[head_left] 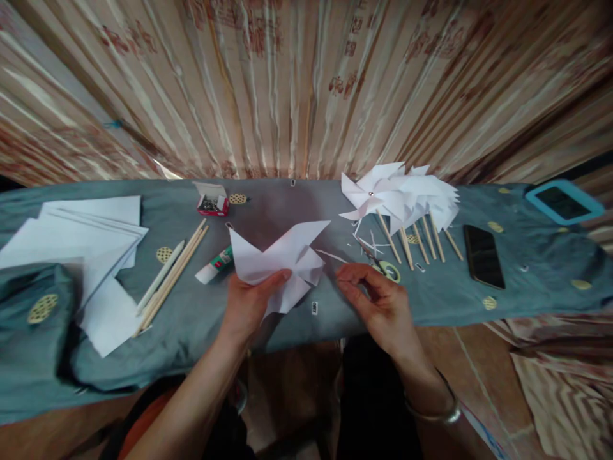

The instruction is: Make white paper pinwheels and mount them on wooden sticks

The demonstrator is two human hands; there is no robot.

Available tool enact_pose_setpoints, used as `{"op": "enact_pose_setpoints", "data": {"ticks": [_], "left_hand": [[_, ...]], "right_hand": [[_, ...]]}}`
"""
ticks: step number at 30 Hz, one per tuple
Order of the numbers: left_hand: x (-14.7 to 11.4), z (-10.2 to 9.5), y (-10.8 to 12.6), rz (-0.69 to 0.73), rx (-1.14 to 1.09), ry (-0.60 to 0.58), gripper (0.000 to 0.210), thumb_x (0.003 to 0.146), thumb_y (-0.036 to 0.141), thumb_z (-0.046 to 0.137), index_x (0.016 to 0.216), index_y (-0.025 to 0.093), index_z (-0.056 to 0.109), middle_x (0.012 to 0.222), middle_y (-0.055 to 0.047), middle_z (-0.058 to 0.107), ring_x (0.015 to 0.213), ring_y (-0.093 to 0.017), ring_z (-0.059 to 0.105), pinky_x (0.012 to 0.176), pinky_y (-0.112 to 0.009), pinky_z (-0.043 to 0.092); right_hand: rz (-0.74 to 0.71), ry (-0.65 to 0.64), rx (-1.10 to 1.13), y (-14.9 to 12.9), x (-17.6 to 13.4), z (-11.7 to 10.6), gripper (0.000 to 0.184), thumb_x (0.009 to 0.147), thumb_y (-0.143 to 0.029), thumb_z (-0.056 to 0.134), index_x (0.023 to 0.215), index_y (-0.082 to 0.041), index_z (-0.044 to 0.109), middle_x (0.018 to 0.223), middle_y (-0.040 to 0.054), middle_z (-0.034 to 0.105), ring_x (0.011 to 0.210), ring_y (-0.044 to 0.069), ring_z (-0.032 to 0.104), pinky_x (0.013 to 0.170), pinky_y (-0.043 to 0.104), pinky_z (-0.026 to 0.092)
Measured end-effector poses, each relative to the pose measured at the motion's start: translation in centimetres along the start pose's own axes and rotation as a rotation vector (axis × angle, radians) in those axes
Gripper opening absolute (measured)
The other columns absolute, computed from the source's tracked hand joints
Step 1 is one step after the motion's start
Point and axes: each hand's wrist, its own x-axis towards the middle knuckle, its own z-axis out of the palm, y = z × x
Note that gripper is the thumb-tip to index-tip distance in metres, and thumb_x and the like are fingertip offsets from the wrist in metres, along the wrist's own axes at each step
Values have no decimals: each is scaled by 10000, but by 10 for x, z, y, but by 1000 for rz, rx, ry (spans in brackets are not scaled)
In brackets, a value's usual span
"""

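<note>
My left hand (249,300) is closed on a white paper pinwheel (275,262), its thumb pressed near the folded middle and its blades standing up. To the right, my right hand (376,303) is apart from the pinwheel, thumb and fingers pinched together. What the pinch holds, if anything, is too small to tell. A thin white paper strip (331,256) reaches toward those fingertips; I cannot tell whether they touch it. Just behind my right hand lie scissors (390,271) with pale green handles, among narrow paper scraps (374,244).
Pinwheels on sticks (402,195) lie overlapping at the back right, near a phone (483,255) and a blue-framed device (565,201). Leftward are a glue stick (214,266), a small red box of metal pieces (212,204), wooden sticks (175,275) and white paper sheets (96,223).
</note>
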Motion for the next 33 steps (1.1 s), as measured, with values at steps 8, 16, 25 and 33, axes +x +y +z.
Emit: {"op": "enact_pose_setpoints", "data": {"ticks": [8,16,25,33], "left_hand": [[-15,17,2,-88,-35,-82,329,433,186,855,740,142,746,765,-69,764,674,-234,691,619,-312,559],[-21,17,2,-120,-7,-134,331,435,207,866,736,134,750,734,-57,755,639,-203,678,616,-295,559],[-21,14,6,-131,15,-174,268,444,217,871,672,153,744,686,-43,748,617,-200,674,570,-272,548],[-22,10,6,-163,19,-195,275,452,227,861,691,160,743,690,-43,745,594,-188,658,534,-257,529]], "right_hand": [[-42,-57,44,-24,-8,13,38,833,-229,657,826,-260,679,1548,-38,322,1459,249,238,1187,462,229],[8,-31,71,-25,-6,13,47,815,-237,677,810,-271,709,1495,-35,420,1453,271,248,1192,512,180],[57,-79,201,-20,-2,13,17,798,-290,704,802,-286,720,1511,-54,406,1460,247,238,1200,470,153],[62,-119,268,-21,-1,11,14,805,-278,701,803,-287,712,1496,-48,423,1448,237,268,1208,451,166]]}}
